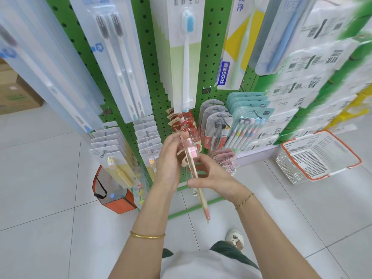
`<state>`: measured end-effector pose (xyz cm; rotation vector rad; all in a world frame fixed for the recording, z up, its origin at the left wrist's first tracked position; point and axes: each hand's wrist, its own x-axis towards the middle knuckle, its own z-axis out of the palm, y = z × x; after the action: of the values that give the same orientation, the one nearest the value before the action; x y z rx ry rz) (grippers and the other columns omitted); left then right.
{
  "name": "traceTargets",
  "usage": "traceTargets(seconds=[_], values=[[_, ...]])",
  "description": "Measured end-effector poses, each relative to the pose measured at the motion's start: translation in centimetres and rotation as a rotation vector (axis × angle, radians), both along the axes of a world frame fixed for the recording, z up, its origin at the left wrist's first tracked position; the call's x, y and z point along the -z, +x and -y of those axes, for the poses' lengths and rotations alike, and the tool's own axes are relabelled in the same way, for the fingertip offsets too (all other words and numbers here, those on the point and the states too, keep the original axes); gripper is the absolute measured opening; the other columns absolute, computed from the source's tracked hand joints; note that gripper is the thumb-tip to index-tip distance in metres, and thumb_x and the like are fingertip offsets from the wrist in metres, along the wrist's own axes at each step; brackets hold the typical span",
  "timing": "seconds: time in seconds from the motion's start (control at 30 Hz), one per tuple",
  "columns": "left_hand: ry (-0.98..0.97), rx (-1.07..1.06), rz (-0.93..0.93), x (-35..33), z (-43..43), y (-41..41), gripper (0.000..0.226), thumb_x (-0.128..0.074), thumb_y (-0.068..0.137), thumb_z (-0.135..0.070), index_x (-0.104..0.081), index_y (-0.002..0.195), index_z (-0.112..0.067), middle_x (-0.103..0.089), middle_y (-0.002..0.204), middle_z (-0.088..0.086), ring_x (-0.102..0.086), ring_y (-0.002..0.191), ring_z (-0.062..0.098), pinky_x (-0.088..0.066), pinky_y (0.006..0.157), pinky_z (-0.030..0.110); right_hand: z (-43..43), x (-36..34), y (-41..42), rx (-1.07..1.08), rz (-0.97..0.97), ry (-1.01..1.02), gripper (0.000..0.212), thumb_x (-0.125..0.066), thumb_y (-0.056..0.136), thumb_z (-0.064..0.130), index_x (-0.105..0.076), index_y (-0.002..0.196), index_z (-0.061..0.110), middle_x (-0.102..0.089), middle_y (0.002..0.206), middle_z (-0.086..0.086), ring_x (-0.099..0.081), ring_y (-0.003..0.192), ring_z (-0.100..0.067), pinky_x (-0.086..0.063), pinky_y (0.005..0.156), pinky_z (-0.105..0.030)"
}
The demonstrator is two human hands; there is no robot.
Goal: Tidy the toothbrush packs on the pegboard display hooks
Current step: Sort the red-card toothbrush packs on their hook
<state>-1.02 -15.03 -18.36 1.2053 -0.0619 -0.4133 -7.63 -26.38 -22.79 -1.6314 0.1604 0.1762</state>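
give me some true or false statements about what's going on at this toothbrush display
1. The left hand and the right hand both hold one toothbrush pack. True.
2. The pegboard is blue. False: it is green.
3. The brush in the held pack has a blue head. False: its head is pink.
4. A white basket with an orange rim sits on the floor. True.

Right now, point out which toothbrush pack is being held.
The clear pack with the pink-headed brush, gripped by the left hand and right hand; the others hang untouched on the pegboard.
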Motion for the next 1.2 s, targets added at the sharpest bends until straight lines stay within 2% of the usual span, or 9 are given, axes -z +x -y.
traceTargets(seconds=[0.13,0.27,0.4,0.53,0.73,0.97,1.03,1.13,1.2], values=[[0.187,-0.078,0.101,0.5,-0.4,0.3,0.025,-0.039,0.101,-0.014,-0.064,0.105,-0.016,-0.065,0.11,0.0,-0.063,0.099,0.006,-0.048,0.098,0.035,-0.1,1.1,0.6,0.267,0.018,-0.234,0.09,-0.089,0.053,0.036,-0.04,0.128,0.025,-0.052,0.122,0.002,-0.054,0.105,-0.005,-0.045,0.087,-0.02],[0.274,-0.11,0.16,0.4,-0.3,0.4,0.023,-0.04,0.1,-0.012,-0.061,0.106,-0.019,-0.06,0.114,-0.009,-0.058,0.106,0.002,-0.047,0.1,0.036,-0.6,2.5,1.6,0.533,0.042,-0.47,0.105,-0.088,0.048,0.044,-0.036,0.133,0.013,-0.044,0.124,0.001,-0.046,0.116,-0.015,-0.043,0.101,-0.036],[0.322,-0.12,0.188,0.5,-0.2,0.6,0.021,-0.044,0.098,-0.01,-0.061,0.109,-0.017,-0.06,0.11,-0.012,-0.058,0.104,0.003,-0.048,0.099,0.034,-1.2,3.1,2.8,0.652,0.073,-0.669,0.103,-0.09,0.052,0.039,-0.036,0.135,0.007,-0.046,0.124,-0.005,-0.043,0.116,-0.021,-0.039,0.1,-0.033],[0.341,-0.105,0.219,0.6,0.0,0.8,0.02,-0.046,0.097,-0.006,-0.058,0.111,-0.015,-0.059,0.106,-0.013,-0.06,0.094,-0.007,-0.05,0.094,0.025,-2.1,3.8,3.9,0.7,0.063,-0.761,0.104,-0.089,0.051,0.044,-0.038,0.132,0.004,-0.048,0.118,-0.009,-0.045,0.11,-0.025,-0.041,0.092,-0.034],[0.445,-0.112,0.313,0.7,0.0,0.8,0.023,-0.047,0.095,-0.003,-0.054,0.106,-0.023,-0.055,0.109,-0.011,-0.054,0.102,-0.002,-0.042,0.09,0.014,-3.1,4.4,5.3,0.72,0.03,-0.857,0.105,-0.085,0.055,0.049,-0.036,0.135,0.002,-0.05,0.117,-0.013,-0.048,0.107,-0.031,-0.043,0.09,-0.039],[0.543,-0.107,0.389,1.2,0.5,1.3,0.025,-0.049,0.094,-0.004,-0.053,0.111,-0.022,-0.054,0.111,-0.007,-0.053,0.1,0.002,-0.047,0.088,0.03,-2.9,4.5,5.3,0.618,0.004,-0.831,0.104,-0.083,0.06,0.042,-0.03,0.141,0.002,-0.045,0.13,-0.016,-0.044,0.12,-0.032,-0.042,0.097,-0.041],[0.56,-0.099,0.417,1.2,0.7,1.3,0.027,-0.049,0.093,-0.002,-0.052,0.111,-0.022,-0.053,0.111,-0.006,-0.051,0.097,-0.001,-0.044,0.087,0.022,-2.3,4.3,4.9,0.595,0.018,-0.868,0.1,-0.084,0.062,0.036,-0.032,0.141,0.003,-0.045,0.132,-0.016,-0.044,0.121,-0.032,-0.043,0.097,-0.042],[0.602,-0.105,0.438,1.3,1.1,1.5,0.027,-0.049,0.092,-0.002,-0.054,0.111,-0.021,-0.053,0.117,-0.002,-0.051,0.101,0.006,-0.037,0.081,0.002,-1.3,3.5,4.3,0.622,0.168,-1.041,0.078,-0.079,0.064,0.009,-0.044,0.133,0.001,-0.052,0.125,-0.018,-0.052,0.111,-0.036,-0.049,0.088,-0.044],[0.634,-0.117,0.449,1.5,1.3,1.7,0.027,-0.049,0.092,-0.002,-0.055,0.113,-0.018,-0.054,0.118,0.0,-0.051,0.103,0.008,-0.035,0.08,-0.001,-0.5,2.1,4.2,0.668,0.288,-1.085,0.067,-0.07,0.063,-0.007,-0.051,0.127,0.0,-0.055,0.12,-0.019,-0.055,0.104,-0.037,-0.05,0.085,-0.044]])
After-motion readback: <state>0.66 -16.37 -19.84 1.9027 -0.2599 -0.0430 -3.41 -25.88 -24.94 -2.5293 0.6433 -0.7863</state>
